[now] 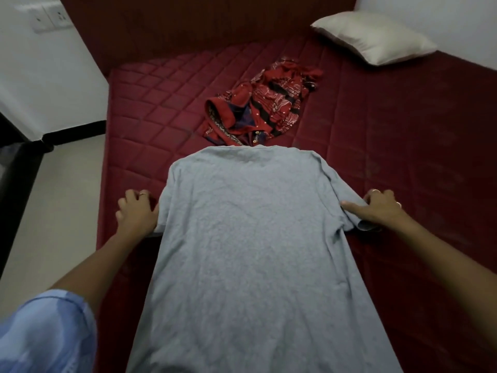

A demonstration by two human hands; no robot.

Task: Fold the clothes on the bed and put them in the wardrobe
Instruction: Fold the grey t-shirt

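A grey T-shirt (250, 238) lies spread flat, back up, on the maroon quilted mattress (403, 162), its collar pointing away from me. My left hand (135, 211) sits at the shirt's left sleeve, fingers curled down at the sleeve edge; the sleeve itself is mostly hidden under the hand. My right hand (376, 208) grips the right sleeve, thumb lying on top of the fabric and fingers curled behind it. Beyond the collar lies a crumpled red patterned garment (258, 106) with black and blue parts.
A cream pillow (373, 36) rests at the bed's far right corner against the dark headboard (188, 28). Pale floor (53, 197) runs along the bed's left side, with a dark piece of furniture (16, 179) at the left edge. A white wall with a switch plate (51, 18) stands behind.
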